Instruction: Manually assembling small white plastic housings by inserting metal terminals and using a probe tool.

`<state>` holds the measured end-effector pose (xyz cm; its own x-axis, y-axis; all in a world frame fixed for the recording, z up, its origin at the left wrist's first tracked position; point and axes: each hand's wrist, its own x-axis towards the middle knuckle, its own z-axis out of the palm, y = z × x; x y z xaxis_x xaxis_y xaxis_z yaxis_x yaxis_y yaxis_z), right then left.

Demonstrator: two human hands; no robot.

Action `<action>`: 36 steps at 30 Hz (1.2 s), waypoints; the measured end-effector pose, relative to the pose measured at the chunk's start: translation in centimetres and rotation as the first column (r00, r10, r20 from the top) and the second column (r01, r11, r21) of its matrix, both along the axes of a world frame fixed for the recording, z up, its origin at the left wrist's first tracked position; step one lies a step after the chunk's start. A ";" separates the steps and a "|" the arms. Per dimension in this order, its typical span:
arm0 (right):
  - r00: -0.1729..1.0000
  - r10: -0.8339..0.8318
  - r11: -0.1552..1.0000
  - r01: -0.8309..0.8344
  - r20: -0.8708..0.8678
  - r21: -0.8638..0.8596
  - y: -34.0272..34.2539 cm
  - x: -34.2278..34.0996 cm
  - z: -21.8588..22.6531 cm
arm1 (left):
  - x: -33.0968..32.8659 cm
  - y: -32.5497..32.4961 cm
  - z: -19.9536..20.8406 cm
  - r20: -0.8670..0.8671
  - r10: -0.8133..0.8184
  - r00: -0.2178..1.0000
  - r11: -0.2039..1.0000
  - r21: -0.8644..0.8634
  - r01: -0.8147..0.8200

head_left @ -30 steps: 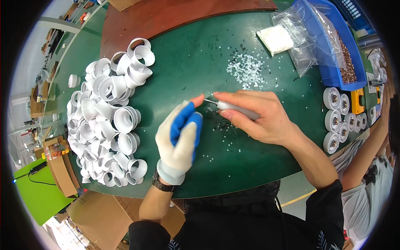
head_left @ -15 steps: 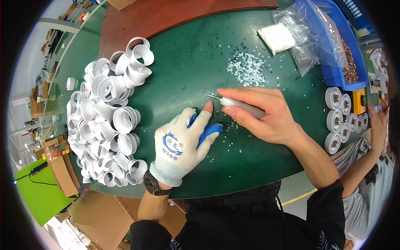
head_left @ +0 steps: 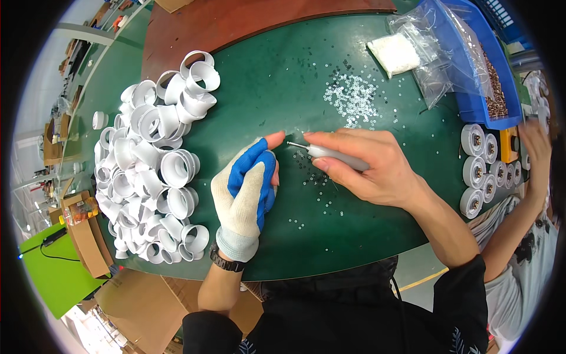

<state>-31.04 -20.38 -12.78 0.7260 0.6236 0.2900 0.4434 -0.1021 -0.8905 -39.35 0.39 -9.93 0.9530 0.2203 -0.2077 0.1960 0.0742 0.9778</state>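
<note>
My right hand (head_left: 374, 168) is bare and pinches a light grey pen-shaped tool with a thin metal tip (head_left: 336, 156). The tip points left at my left index finger; a tiny bit at its end is too small to name. My left hand (head_left: 247, 189) wears a white glove with blue coating, its index fingertip bare. That finger reaches toward the tool tip while the other fingers curl in; whatever they hold, if anything, is hidden. Small clear and dark rings (head_left: 352, 97) lie scattered on the green table (head_left: 259, 76), some under the tool.
White plastic ring-shaped pieces (head_left: 150, 156) are heaped at left. At upper right are a plastic bag of white bits (head_left: 394, 54) and a blue bin (head_left: 466, 109) with copper-coloured parts. Round white pieces with metal centres (head_left: 473, 171) stand near a co-worker's arm (head_left: 533, 171).
My left hand has lifted and turned, its fingers curling in from a spread pose on the table. The tool tip has shifted slightly left and down. The co-worker's hand has moved up.
</note>
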 end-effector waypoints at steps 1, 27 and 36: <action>1.000 -0.001 1.000 0.001 -0.001 0.000 0.0 0.0 0.0 | 0.0 0.0 -0.1 0.005 -0.002 1.000 1.000 -0.002 0.002; 0.992 -0.035 0.998 0.041 -0.118 0.047 -0.9 -0.3 1.2 | 8.3 0.2 8.2 0.414 0.069 0.908 0.897 0.373 -0.238; 1.000 -0.030 0.999 0.031 0.006 -0.037 -2.8 -2.5 3.0 | 33.6 0.5 8.1 0.309 -0.423 0.852 -0.058 0.929 -0.365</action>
